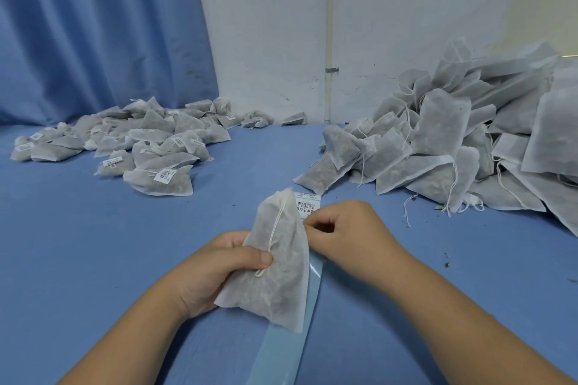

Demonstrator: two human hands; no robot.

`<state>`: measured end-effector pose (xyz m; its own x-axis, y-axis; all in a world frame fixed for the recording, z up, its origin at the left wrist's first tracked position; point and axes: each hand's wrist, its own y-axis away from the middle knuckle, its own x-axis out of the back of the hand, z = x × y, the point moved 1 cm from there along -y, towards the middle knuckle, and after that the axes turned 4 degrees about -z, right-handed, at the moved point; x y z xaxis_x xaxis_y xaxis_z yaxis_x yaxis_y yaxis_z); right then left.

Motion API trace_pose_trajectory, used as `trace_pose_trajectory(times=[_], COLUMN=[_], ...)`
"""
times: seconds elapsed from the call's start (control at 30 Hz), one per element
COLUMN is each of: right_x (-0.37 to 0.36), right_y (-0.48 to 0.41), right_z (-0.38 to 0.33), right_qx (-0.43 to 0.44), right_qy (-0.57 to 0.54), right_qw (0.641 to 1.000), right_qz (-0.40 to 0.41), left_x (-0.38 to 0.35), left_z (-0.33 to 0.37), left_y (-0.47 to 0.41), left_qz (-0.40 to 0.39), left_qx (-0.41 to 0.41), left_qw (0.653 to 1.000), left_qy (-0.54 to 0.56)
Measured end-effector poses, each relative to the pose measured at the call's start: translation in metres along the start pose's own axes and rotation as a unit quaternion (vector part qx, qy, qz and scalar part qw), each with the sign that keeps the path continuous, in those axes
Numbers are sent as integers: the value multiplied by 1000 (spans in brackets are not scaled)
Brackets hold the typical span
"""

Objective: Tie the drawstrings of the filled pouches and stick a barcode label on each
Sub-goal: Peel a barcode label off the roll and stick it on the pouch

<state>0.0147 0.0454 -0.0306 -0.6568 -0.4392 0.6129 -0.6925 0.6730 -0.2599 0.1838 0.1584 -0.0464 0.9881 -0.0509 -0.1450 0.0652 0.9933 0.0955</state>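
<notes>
Pouch [275, 262] sits tilted above the blue tabletop [93, 244], grasped in the left hand [215, 269], whose grip is clenched on its left side with the thumb pressed over the drawstring [275, 228]. Its neck is gathered shut. The right hand [341, 234] sits just beside the pouch's right edge, fingers curled, its grip pinching a barcode label [308, 206] at the near end of that label. A pale backing strip [281, 337] runs under the pouch toward the camera. A pile of labelled pouches [125, 141] lies far left near a blue curtain [93, 25]; a heap of unlabelled pouches [453, 147], strings loose, lies far right against the white wall [391, 9].
</notes>
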Motion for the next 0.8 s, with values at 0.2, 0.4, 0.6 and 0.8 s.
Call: trace_pose_trajectory(times=[0.2,0.4,0.6,0.8], right_x=[-2,12,22,34], right_y=[3,2,-1,0], right_z=[-6,-2,3,5], right_qx=[7,-57,-86,-90], right_qy=[-9,-101,-222,-258], right_qw=[1000,993,970,958], right_qz=[16,21,50,88], left_x=[1,4,6,8], left_z=[1,1,1,3], left_y=[0,1,1,5], left_qz=[3,28,49,39], left_qx=[4,25,26,37], left_qw=[1000,999,998,999], left_qy=[5,0,14,2])
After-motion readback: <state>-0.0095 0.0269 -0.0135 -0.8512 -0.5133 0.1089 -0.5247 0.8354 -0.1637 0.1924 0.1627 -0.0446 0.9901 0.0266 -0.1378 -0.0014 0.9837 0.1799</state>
